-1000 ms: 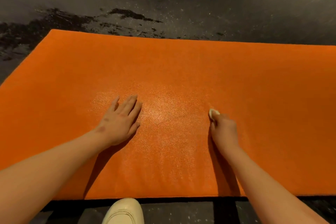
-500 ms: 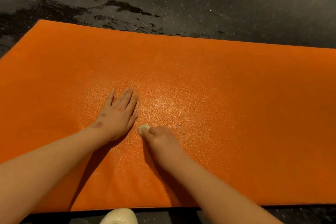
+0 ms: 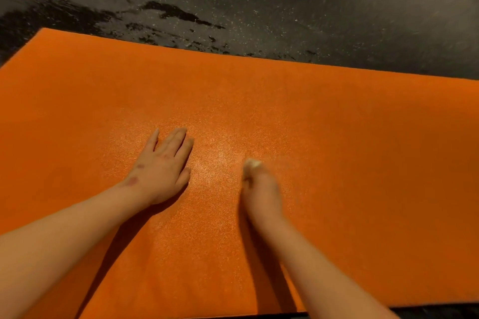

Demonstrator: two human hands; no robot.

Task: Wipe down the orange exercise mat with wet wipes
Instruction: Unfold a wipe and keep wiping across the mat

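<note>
Head view: orange exercise mat (image 3: 337, 137), flat on speckled dark floor (image 3: 285, 8), fills centre and lower frame. Left hand (image 3: 160, 171), centre-left: fingers straight, palm down on the mat, grasping nothing. Right hand (image 3: 261, 189), just right of centre, blurred: fingers curled around white wet wipe (image 3: 253, 163), pressed to the mat. Dark patches (image 3: 171, 11) on floor, upper left.
</note>
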